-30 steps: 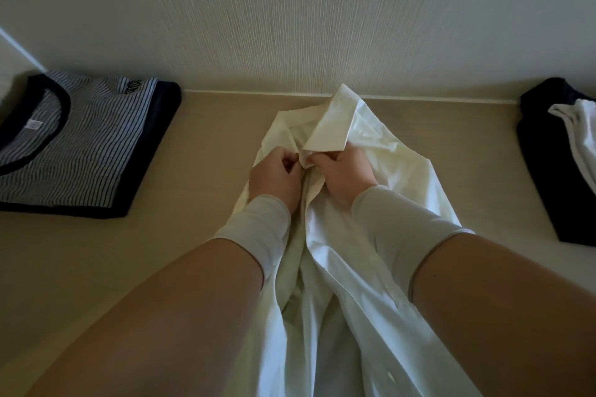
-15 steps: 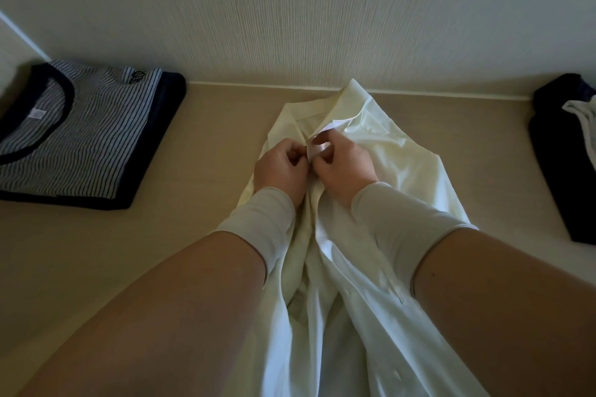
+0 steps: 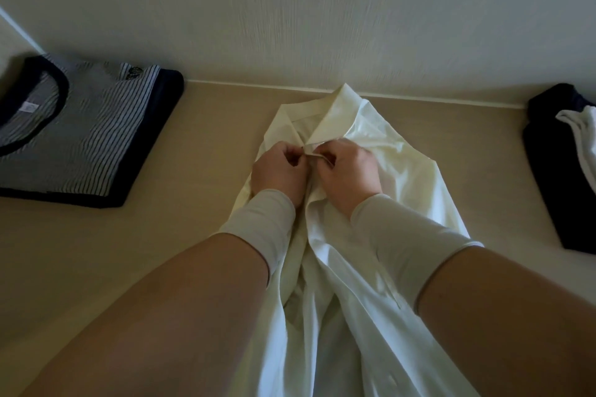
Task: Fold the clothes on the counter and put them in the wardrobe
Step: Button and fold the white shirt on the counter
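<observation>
At the counter's (image 3: 180, 235) middle lies a white dress shirt (image 3: 361, 267), collar toward the far wall. Left hand (image 3: 279, 169) and right hand (image 3: 346, 167) each pinch its front placket just below the collar. Folded striped T-shirt (image 3: 80, 129) far left; dark garment (image 3: 554, 167) right.

A home laundry or dressing corner: folded striped top (image 3: 80, 126) on a beige counter (image 3: 200, 171) against wallpapered wall (image 3: 290, 26).

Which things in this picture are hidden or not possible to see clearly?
- White shirt, head view: its front edges and any button are hidden by the left hand and right hand; its bottom leaves the frame.
- Dark clothes: cut by the right edge.
- Striped shirt: the neck label is too small.
</observation>
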`<action>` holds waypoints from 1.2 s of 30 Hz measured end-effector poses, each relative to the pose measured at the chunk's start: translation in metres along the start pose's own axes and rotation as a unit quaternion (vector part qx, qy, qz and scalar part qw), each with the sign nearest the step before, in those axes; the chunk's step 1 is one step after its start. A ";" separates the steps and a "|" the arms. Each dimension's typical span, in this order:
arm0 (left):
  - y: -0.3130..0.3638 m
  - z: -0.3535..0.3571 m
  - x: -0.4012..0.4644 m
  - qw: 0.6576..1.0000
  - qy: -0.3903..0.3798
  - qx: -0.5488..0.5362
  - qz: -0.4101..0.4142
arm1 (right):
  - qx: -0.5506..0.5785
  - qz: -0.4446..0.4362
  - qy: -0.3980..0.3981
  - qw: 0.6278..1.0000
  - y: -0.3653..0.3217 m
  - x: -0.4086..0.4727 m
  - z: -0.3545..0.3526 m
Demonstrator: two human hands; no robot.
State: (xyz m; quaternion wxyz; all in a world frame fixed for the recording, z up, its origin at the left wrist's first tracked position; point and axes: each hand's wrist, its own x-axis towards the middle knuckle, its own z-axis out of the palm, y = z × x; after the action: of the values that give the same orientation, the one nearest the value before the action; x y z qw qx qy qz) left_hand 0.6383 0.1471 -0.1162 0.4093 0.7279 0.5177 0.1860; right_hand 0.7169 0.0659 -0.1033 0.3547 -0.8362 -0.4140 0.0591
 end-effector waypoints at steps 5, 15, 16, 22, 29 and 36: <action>0.000 -0.001 -0.005 1.000 -0.003 -0.004 0.017 | -0.032 0.116 -0.070 0.990 0.001 0.008 0.012; -0.001 -0.001 -0.005 1.000 0.002 -0.011 0.027 | 0.045 0.148 -0.090 0.984 -0.003 0.019 0.008; -0.002 -0.001 -0.005 1.000 0.003 -0.007 0.030 | 0.044 0.146 -0.086 0.985 -0.004 0.016 0.009; -0.002 -0.003 -0.006 0.999 0.001 0.006 0.045 | 0.089 0.179 -0.074 0.977 -0.005 0.013 0.013; -0.003 -0.004 -0.003 0.999 0.004 -0.025 0.035 | 0.192 0.210 -0.108 0.952 -0.002 0.019 0.002; -0.003 -0.006 -0.002 0.999 -0.001 -0.032 0.043 | 0.112 0.113 -0.121 0.980 0.000 0.015 0.009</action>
State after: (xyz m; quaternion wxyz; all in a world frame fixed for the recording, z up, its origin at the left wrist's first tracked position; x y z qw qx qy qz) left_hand 0.6319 0.1481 -0.1146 0.4251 0.7359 0.4793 0.2189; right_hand 0.7229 0.0817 -0.1075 0.3848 -0.8192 -0.3472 0.2456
